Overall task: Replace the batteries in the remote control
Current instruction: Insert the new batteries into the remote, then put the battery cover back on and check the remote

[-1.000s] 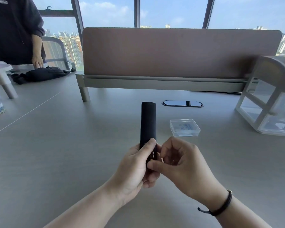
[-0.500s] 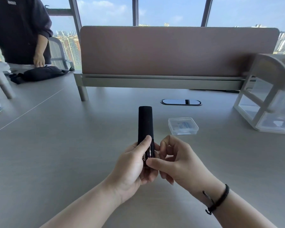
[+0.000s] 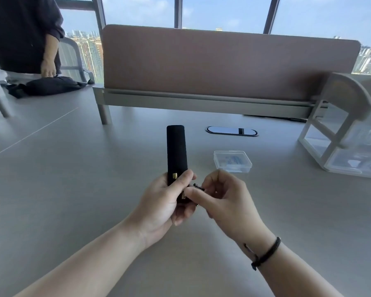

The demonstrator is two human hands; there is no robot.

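Observation:
A slim black remote control (image 3: pixel 176 151) stands nearly upright above the grey table, back side toward me. My left hand (image 3: pixel 167 202) grips its lower end, thumb laid across it. Gold-coloured battery ends (image 3: pixel 175 176) show in the open compartment beside the thumb. My right hand (image 3: pixel 221 196) is just right of the remote's base, with thumb and fingers pinched on a small dark battery (image 3: pixel 198 187) that is mostly hidden by the fingers. A small clear plastic box (image 3: pixel 232 161) with blue-white contents lies on the table behind my right hand.
A white plastic drawer unit (image 3: pixel 347 133) stands at the right. A brown divider panel (image 3: pixel 223 63) runs across the back, with an oval cable port (image 3: pixel 231 131) before it. At far left a person in dark clothes handles a black bag (image 3: pixel 49 84).
My right hand has drawn slightly right from the remote's base with a small dark piece pinched in it. Gold battery ends now show at the remote's lower part. The left hand still holds it.

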